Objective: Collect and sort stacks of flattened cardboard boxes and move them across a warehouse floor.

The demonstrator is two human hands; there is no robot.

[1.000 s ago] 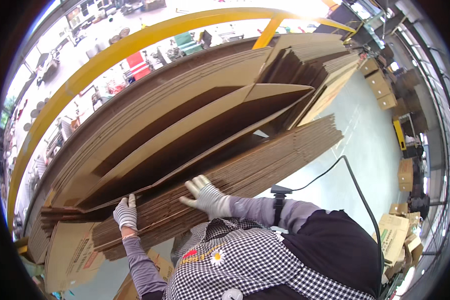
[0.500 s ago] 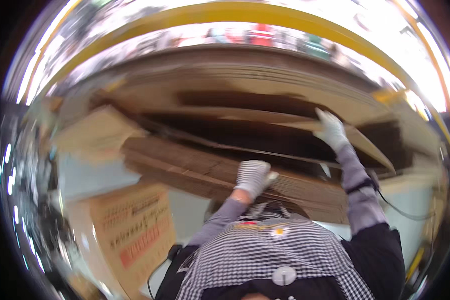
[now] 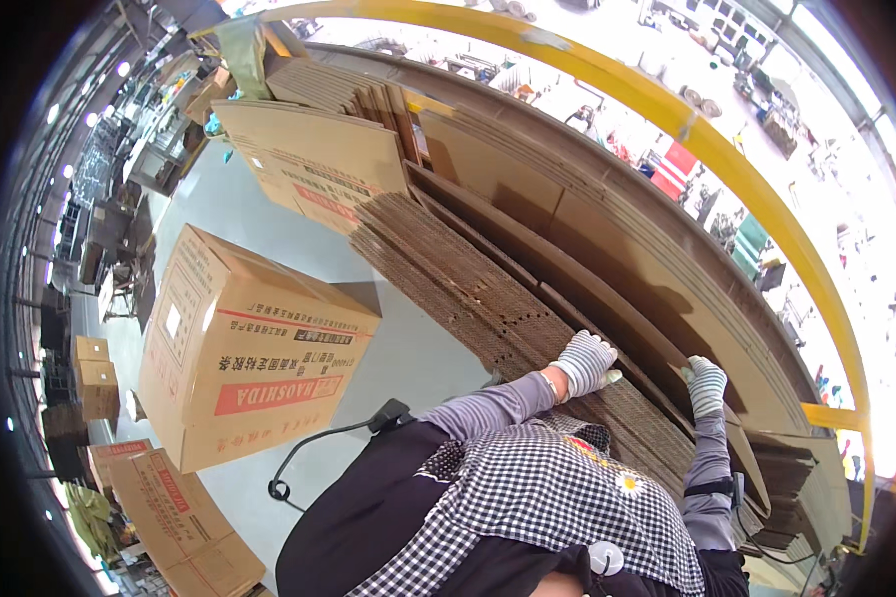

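Several flattened cardboard boxes stand on edge in a thick stack (image 3: 468,289) that runs diagonally in front of me. My left hand (image 3: 584,364), in a white-and-grey striped glove, lies on the stack's top edges with its fingers curled over the far side. Farther right, my right hand (image 3: 707,386), gloved alike, is closed over the top edge of a single flattened cardboard box (image 3: 617,298). That sheet leans apart from the near stack, with a dark gap between them. The right fingertips are partly hidden behind the board.
More flattened boxes (image 3: 528,169) lean behind, against a rack with a yellow rail (image 3: 702,129). A printed flat box (image 3: 309,149) stands at the far left end. On the floor at left sits a large closed carton (image 3: 269,348); other cartons (image 3: 184,517) lie beyond it.
The view has turned, so the stack now slopes down to the right and the big carton shows fully. My right hand, fingers spread before, is now closed on the sheet's edge.
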